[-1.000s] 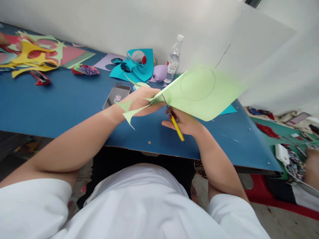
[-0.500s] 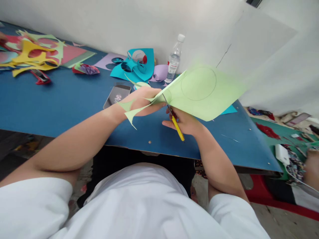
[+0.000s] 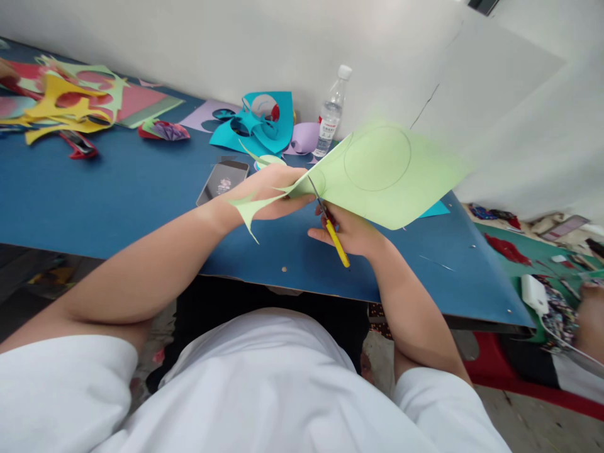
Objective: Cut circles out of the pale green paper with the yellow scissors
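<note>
Light green paper (image 3: 387, 170) with a circle drawn on it is held up above the blue table. My left hand (image 3: 274, 185) grips its left end, where curved cut strips hang down past the wrist. My right hand (image 3: 346, 229) holds a craft knife or scissors with a yellow handle (image 3: 338, 244); the grip is partly hidden by the fingers. Its thin metal blade (image 3: 315, 190) meets the paper just right of my left hand. A phone (image 3: 223, 181) lies on the table behind my left wrist.
A water bottle (image 3: 329, 113) stands by the wall, beside blue cut paper (image 3: 264, 123). Yellow paper scraps (image 3: 56, 104) are heaped at far left, with a crumpled paper bundle (image 3: 164, 131) nearby. On the green table at right are a white plug-like box (image 3: 535, 294) and another person's arm (image 3: 592, 321).
Both hands, the paper and the cutting tool keep nearly the same position. The cut strip hanging by my left wrist has shifted slightly.
</note>
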Tool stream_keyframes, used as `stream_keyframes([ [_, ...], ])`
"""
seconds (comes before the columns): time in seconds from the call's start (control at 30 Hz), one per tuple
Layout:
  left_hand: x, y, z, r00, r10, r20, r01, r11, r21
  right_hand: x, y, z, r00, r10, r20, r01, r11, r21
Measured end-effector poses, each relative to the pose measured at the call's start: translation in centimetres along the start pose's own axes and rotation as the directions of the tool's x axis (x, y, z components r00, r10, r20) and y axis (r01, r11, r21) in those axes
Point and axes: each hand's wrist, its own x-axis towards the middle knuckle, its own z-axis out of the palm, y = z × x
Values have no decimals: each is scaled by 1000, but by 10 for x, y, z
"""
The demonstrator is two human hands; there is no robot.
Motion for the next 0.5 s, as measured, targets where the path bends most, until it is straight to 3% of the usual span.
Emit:
stream_keyframes([
  [0.27,-2,-1,2,1000,-24,-11,24,998,-52,0,-2,0,1000,23,16,-23,1000,10],
  [0.5,-1,-3,0,1000,22,-7,-22,999,-24,0,-1,0,1000,11,9,-11,1000,9],
])
